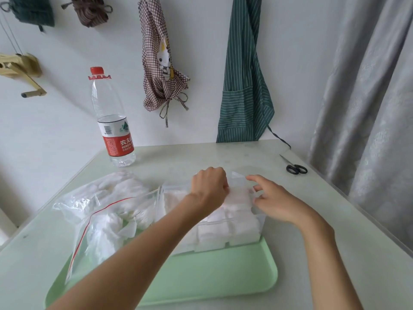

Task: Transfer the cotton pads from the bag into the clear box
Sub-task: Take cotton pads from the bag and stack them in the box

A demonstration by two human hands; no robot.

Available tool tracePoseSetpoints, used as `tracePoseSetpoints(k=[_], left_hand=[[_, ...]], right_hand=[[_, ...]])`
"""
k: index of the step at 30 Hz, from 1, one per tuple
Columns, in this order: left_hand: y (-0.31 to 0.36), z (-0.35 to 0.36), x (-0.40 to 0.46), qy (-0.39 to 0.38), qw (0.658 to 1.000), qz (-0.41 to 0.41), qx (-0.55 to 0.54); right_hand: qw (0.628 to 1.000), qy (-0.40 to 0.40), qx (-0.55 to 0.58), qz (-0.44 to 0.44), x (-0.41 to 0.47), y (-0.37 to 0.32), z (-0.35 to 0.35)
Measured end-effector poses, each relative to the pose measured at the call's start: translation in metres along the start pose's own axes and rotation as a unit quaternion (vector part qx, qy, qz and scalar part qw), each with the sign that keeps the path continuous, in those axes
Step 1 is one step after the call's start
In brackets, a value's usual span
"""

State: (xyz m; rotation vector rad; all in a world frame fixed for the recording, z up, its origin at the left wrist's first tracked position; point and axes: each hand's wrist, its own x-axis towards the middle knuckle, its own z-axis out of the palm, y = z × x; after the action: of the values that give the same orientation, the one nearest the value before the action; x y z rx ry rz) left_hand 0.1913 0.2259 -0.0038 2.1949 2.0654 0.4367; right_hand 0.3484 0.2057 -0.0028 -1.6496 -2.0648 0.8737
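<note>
A clear plastic box [243, 239] stands on the green tray [214, 278], packed with white cotton pads [237, 201]. My left hand [209, 187] reaches over the box with its fingers curled down onto the pads at the far side; whether it pinches one is hidden. My right hand [271, 199] hovers at the box's right rim, fingers loosely spread, fingertips close to the pads. The zip bag [100, 211] with a red seal line lies to the left, partly on the tray, with crumpled white cotton inside.
A water bottle [114, 121] with a red cap stands at the table's back left. Black-handled scissors [293, 166] lie at the back right. Aprons hang on the wall behind, and a grey curtain [368, 108] borders the table's right edge.
</note>
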Motion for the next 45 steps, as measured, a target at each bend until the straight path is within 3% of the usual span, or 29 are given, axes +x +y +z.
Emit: tracePoseSetpoints(k=[6, 8, 12, 18, 23, 26, 31, 34, 37, 39, 43, 45], left_hand=[[-0.001, 0.0, -0.004, 0.068, 0.991, 0.041, 0.11], [-0.004, -0.004, -0.002, 0.068, 0.989, 0.087, 0.094], [-0.008, -0.012, 0.0, -0.018, 0.984, 0.171, 0.053], [-0.009, -0.003, 0.003, -0.076, 0.978, 0.181, 0.071], [-0.012, -0.005, -0.005, -0.112, 0.978, 0.166, 0.052], [-0.02, -0.02, -0.024, -0.106, 0.985, 0.139, -0.006], [-0.065, -0.059, -0.081, 0.071, 0.992, 0.042, -0.099], [-0.112, -0.077, -0.116, 0.152, 0.983, -0.075, -0.069], [-0.161, -0.084, -0.134, 0.037, 0.972, -0.23, 0.034], [-0.187, -0.081, -0.139, -0.047, 0.954, -0.286, 0.075], [-0.201, -0.067, -0.13, -0.094, 0.956, -0.274, 0.053], [-0.208, -0.058, -0.123, -0.104, 0.963, -0.247, -0.026]], right_hand=[[0.995, 0.022, -0.101, 0.002, 0.001, -0.004, 0.007], [0.991, 0.022, -0.134, 0.017, 0.002, -0.007, 0.011], [0.986, 0.033, -0.16, 0.038, 0.003, -0.012, 0.016], [0.987, 0.037, -0.149, 0.047, 0.005, -0.007, 0.014], [0.992, -0.044, -0.107, 0.048, 0.01, -0.005, 0.016], [0.994, 0.001, -0.104, 0.033, 0.006, -0.003, 0.012], [0.985, 0.124, -0.115, -0.026, -0.016, -0.025, 0.005], [0.977, 0.152, -0.112, -0.099, -0.034, -0.055, 0.012], [0.964, 0.17, -0.114, -0.171, -0.048, -0.089, 0.036], [0.952, 0.176, -0.114, -0.221, -0.049, -0.112, 0.063], [0.938, 0.169, -0.125, -0.277, -0.042, -0.133, 0.117], [0.935, 0.173, -0.136, -0.279, -0.035, -0.141, 0.141]])
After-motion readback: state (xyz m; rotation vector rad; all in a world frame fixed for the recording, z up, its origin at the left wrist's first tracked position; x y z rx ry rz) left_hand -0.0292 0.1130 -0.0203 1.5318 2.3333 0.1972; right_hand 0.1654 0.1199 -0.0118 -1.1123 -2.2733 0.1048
